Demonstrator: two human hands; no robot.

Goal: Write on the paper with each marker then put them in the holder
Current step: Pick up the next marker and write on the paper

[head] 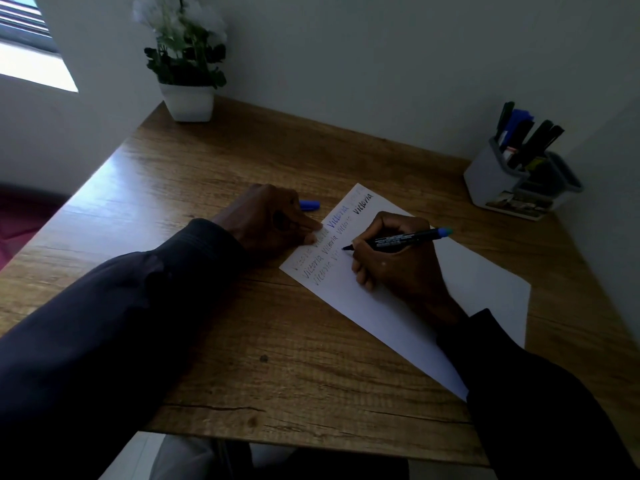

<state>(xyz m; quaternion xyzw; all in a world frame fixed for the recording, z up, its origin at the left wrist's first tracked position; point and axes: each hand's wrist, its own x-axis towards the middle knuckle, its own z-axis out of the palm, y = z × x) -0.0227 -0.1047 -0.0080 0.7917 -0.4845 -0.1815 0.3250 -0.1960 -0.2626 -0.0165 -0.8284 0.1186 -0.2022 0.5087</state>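
Note:
A white sheet of paper (pixel 398 306) lies slanted on the wooden desk (pixel 242 341), with several lines of handwriting near its upper left. My right hand (pixel 398 268) grips a black marker with a blue end (pixel 405 240), its tip touching the paper. My left hand (pixel 270 220) rests at the sheet's left edge, fingertips pressing it down. A blue cap (pixel 309 204) sticks out from behind my left hand; whether the hand holds it I cannot tell. The grey holder (pixel 491 178) stands at the far right with several markers upright in it.
A white pot with a flowering plant (pixel 188 98) stands at the desk's far left corner. Walls close the desk in at the back and right. The desk's front edge is near my body.

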